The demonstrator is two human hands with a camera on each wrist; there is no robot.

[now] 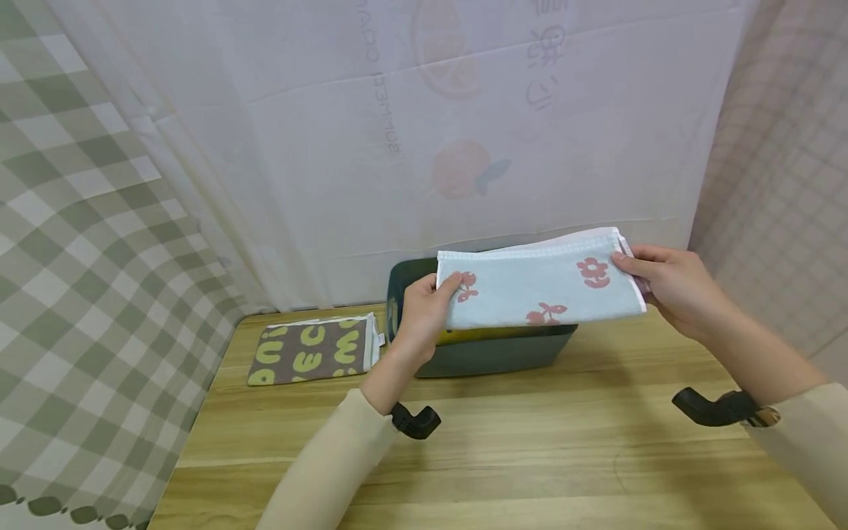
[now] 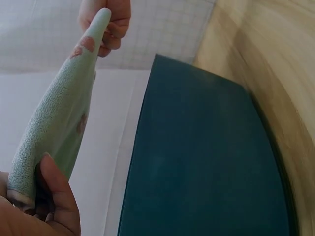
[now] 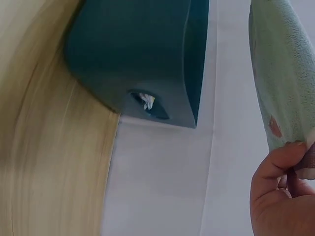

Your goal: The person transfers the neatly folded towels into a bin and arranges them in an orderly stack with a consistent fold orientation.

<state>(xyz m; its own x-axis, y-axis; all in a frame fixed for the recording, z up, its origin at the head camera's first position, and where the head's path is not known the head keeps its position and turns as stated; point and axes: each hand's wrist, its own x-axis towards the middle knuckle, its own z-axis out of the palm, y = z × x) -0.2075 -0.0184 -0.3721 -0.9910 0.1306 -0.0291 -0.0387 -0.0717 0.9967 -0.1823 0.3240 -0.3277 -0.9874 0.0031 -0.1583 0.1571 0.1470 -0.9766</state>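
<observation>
A pale blue towel (image 1: 530,283) with reddish flower and cherry patterns is stretched, folded, between both hands above a dark green bin (image 1: 490,358). My left hand (image 1: 424,313) pinches its left end, thumb on the near face. At the other end my right hand (image 1: 672,283) grips the right edge between thumb and fingers. In the left wrist view the towel (image 2: 59,113) appears edge-on, apart from the bin (image 2: 206,157). Something yellow (image 1: 483,335) shows inside the bin below the towel; the rest of the contents is hidden.
Left of the bin, a folded brown towel (image 1: 308,350) with yellow-green letters lies flat on the wooden table (image 1: 517,456). A white printed curtain (image 1: 318,184) hangs behind, and a green checked cloth (image 1: 86,221) at the left. The bin has a handle hole (image 3: 147,104) in its side.
</observation>
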